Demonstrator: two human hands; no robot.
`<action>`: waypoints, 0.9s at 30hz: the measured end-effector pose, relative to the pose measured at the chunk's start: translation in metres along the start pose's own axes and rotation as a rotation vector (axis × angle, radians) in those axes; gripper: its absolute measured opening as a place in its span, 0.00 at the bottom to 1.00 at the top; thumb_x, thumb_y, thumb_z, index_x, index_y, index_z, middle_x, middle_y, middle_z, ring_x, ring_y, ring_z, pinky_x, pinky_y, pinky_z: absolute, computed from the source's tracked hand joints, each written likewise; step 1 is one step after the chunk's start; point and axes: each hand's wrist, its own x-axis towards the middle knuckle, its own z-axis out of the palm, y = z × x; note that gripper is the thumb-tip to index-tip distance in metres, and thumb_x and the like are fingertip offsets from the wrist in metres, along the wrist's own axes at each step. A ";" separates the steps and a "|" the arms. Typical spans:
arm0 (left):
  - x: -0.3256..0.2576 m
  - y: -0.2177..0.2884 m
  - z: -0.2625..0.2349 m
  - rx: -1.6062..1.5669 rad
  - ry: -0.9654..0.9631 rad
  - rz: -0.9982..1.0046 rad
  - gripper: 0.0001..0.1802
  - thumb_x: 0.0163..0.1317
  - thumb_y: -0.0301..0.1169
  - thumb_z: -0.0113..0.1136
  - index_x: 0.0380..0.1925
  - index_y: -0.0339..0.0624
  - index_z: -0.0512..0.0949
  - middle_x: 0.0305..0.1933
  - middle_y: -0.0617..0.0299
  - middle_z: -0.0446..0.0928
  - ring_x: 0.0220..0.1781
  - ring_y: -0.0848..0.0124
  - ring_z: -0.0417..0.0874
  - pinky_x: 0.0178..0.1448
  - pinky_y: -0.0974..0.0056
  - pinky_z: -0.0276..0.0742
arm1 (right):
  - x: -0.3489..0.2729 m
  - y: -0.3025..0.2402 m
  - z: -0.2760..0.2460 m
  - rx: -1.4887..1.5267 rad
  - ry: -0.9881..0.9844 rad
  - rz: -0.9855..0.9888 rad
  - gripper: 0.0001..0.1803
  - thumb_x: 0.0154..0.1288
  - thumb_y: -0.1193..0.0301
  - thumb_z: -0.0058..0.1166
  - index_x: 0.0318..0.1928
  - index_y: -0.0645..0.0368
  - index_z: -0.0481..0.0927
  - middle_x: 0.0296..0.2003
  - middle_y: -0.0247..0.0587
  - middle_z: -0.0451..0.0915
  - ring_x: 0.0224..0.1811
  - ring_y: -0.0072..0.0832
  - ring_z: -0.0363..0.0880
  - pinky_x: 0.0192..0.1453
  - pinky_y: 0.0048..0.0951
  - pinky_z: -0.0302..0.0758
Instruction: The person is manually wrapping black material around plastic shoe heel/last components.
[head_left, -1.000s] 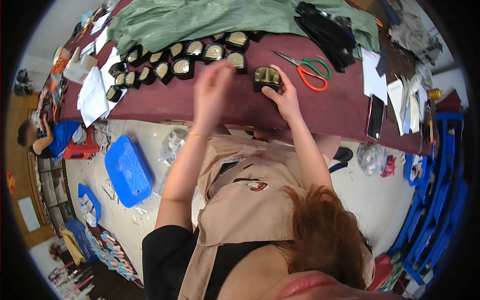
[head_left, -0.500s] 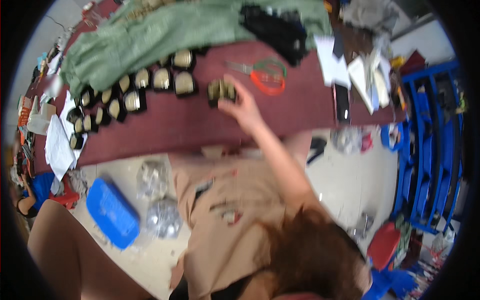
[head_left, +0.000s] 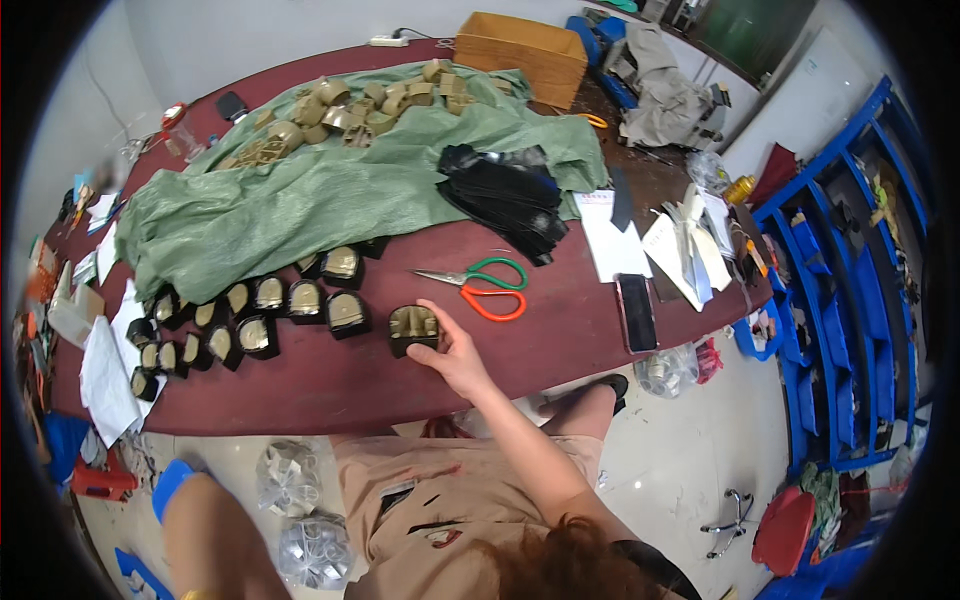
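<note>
My right hand (head_left: 455, 355) is closed on a D-shaped block (head_left: 413, 325), black at the sides with a ridged khaki face; it looks like a shoe heel. Fingers lie along its far right edge and the thumb at its near edge, just above the maroon table (head_left: 300, 400). To the left, several similar black-sided heel blocks (head_left: 348, 312) stand in uneven rows, their pale rounded faces showing. Scissors (head_left: 480, 287) with green and orange handles lie open beyond my hand. My bent left arm (head_left: 215, 535) shows at the lower left; its hand is out of view.
A green woven sheet (head_left: 290, 220) bears a pile of khaki blocks (head_left: 330, 110) and a stack of black strips (head_left: 505, 195). A phone (head_left: 637, 313) and papers (head_left: 610, 235) lie at right. Behind stands a wooden box (head_left: 520, 55); blue shelving (head_left: 850, 280) is far right.
The view has tilted up, bringing the khaki pile and wooden box into sight. My right hand still holds the block. My left arm sits lower in the picture.
</note>
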 end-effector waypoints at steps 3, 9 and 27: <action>-0.014 -0.001 -0.012 0.059 -0.078 -0.086 0.21 0.63 0.31 0.52 0.56 0.36 0.68 0.55 0.52 0.70 0.57 0.62 0.72 0.60 0.63 0.70 | -0.001 -0.006 -0.009 -0.037 0.002 -0.003 0.39 0.58 0.83 0.60 0.68 0.63 0.57 0.56 0.38 0.71 0.56 0.22 0.72 0.60 0.25 0.70; -0.081 -0.067 0.023 -0.068 -0.089 -0.482 0.35 0.55 0.32 0.66 0.61 0.35 0.62 0.58 0.48 0.63 0.58 0.57 0.68 0.60 0.59 0.68 | -0.010 -0.032 0.010 -0.643 -0.099 -0.120 0.39 0.52 0.80 0.65 0.66 0.58 0.64 0.56 0.40 0.71 0.58 0.28 0.72 0.61 0.29 0.70; -0.093 -0.080 0.081 -1.527 -0.100 -1.071 0.29 0.72 0.52 0.37 0.68 0.58 0.53 0.63 0.60 0.65 0.61 0.60 0.72 0.62 0.49 0.74 | -0.014 -0.018 -0.018 -0.497 -0.063 -0.062 0.36 0.58 0.73 0.62 0.67 0.61 0.63 0.63 0.43 0.66 0.62 0.29 0.67 0.64 0.27 0.65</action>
